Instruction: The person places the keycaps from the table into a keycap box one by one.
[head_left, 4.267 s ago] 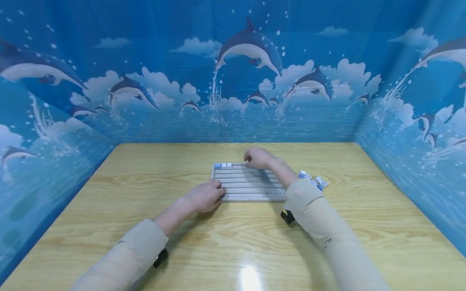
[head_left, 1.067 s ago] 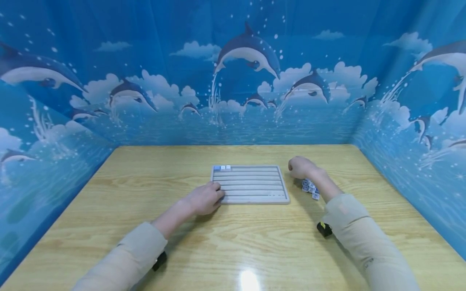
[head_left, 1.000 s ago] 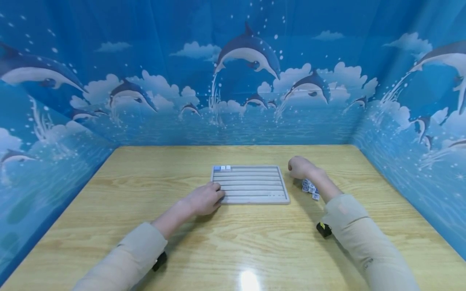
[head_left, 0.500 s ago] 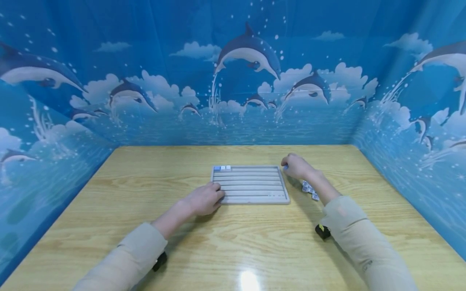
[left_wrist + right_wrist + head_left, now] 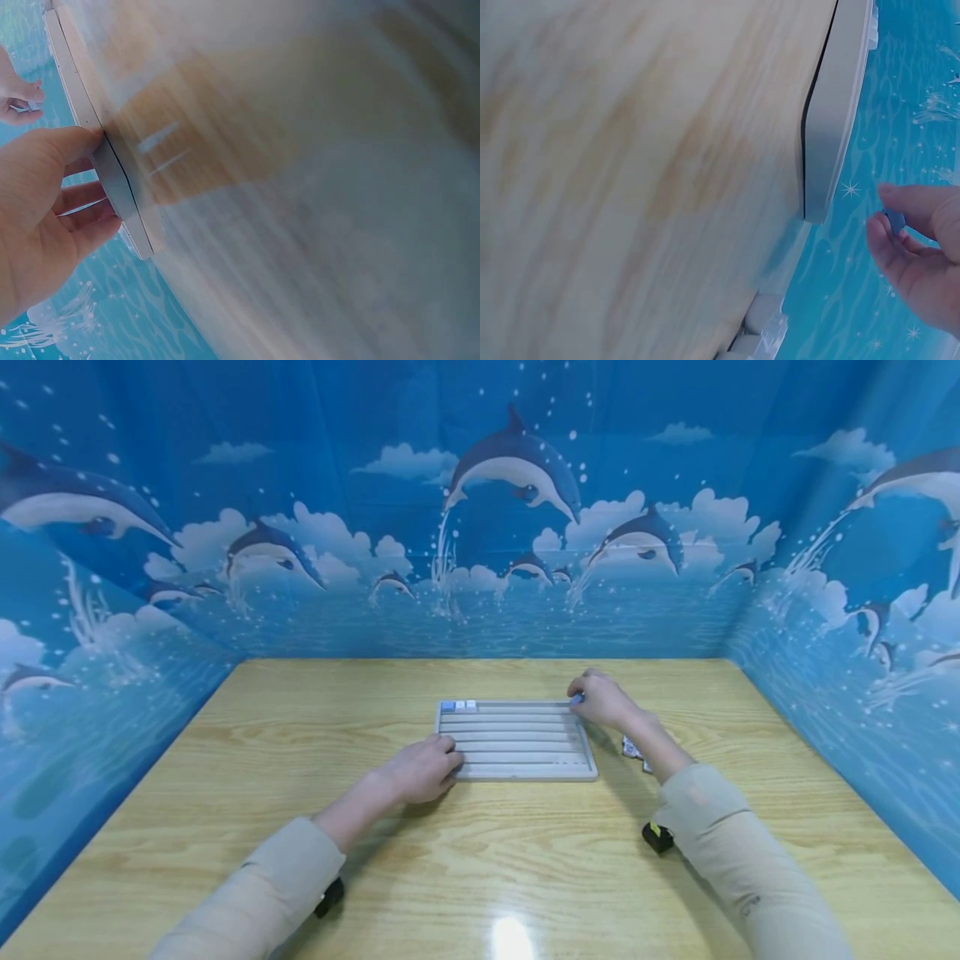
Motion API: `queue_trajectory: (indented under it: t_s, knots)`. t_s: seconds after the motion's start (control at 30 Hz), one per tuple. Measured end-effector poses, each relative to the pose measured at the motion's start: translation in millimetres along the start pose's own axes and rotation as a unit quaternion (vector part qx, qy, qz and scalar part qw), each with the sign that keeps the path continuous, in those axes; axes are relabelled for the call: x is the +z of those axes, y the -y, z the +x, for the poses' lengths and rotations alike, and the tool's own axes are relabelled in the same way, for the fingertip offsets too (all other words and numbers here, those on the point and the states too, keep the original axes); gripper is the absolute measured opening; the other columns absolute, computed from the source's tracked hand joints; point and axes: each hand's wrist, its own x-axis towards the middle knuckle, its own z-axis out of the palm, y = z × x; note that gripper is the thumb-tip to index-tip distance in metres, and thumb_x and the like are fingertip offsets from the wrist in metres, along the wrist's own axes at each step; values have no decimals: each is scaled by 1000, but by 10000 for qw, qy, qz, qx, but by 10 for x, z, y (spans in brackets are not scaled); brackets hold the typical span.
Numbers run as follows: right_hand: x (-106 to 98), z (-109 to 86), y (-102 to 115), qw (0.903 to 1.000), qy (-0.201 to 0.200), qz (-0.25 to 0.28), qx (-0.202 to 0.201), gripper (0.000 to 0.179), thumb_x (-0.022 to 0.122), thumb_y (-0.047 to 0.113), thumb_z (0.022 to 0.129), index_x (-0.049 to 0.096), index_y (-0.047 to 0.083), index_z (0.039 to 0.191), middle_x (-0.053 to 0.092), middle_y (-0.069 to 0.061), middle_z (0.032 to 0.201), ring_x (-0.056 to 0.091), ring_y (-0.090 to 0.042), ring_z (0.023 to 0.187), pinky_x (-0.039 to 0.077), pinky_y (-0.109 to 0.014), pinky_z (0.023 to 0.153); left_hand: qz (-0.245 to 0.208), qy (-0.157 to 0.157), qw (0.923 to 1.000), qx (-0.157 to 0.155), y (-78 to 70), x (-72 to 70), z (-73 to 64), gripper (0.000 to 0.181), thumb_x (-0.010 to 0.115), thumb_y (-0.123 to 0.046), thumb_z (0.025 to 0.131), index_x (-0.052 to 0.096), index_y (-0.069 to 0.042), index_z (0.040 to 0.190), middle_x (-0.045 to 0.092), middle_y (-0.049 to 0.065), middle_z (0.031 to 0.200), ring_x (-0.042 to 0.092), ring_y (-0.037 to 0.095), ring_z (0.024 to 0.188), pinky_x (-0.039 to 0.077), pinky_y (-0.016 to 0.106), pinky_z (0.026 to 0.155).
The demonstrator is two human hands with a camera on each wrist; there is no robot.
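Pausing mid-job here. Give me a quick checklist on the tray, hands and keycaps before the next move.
1. Keycap tray steadied: ok; the left hand grips its near-left corner.
2. Blue keycap secured: ok; the right hand pinches it.
3. Blue keycap seated: not ok; it is between the fingers, at the tray's far-right corner in the head view.
4. Three placed keycaps in line: ok; side by side at the left end of the far row.
5. Blue keycap's legend readable: cannot tell; too small and covered.
6. Loose keycaps counted: cannot tell; they lie right of the tray, partly hidden.
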Motion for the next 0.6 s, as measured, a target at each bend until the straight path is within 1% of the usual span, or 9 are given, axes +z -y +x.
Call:
queue_trajectory:
  t_s: [0.23,0.43,0.6]
  knots:
    - [24,54,68,9997,-27,215,66,30,69,2,79,63,-8,106,58,-22,104,55,-34,96,46,-44,83,12,1,10000,-26,0,2,-1,27,61,-21,90,63,-7,113,51,3,93,48,16,85,45,32,73]
    - [38,102,146,9994,66,331,7,28,69,2,79,63,-8,105,62,-20,100,59,-31,92,48,-41,81,-32,11,10000,-27,0,1,-2,28,61,-21,90,62,-7,114,51,3,93,48,16,85,45,32,74]
    - [58,158,225,9988,150,458,117,27,67,7,83,64,-7,106,64,-18,98,59,-28,90,48,-39,79,-39,31,10000,-27,1,-2,2,27,60,-21,90,62,-8,114,52,3,94,49,16,86,45,32,75]
